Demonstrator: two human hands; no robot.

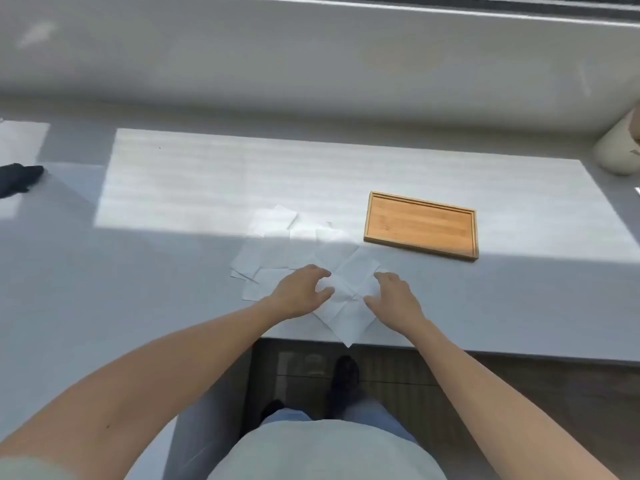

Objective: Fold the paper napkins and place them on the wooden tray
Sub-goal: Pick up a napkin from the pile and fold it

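A white paper napkin [349, 299] lies unfolded like a diamond at the counter's front edge, one corner hanging over it. My left hand [299, 292] rests on its left side, fingers curled at a fold. On the napkin's right side lies my right hand [394, 299], its fingers spread. Several more white napkins [266, 251] are scattered just behind and to the left. The wooden tray [420, 225] sits bare to the back right, in sunlight.
The grey counter [138, 271] has a sunlit patch across its middle. A dark object [19, 178] lies at the far left beside a white sheet [20, 140]. A cream rounded object [620, 150] stands at the far right. A low wall runs behind.
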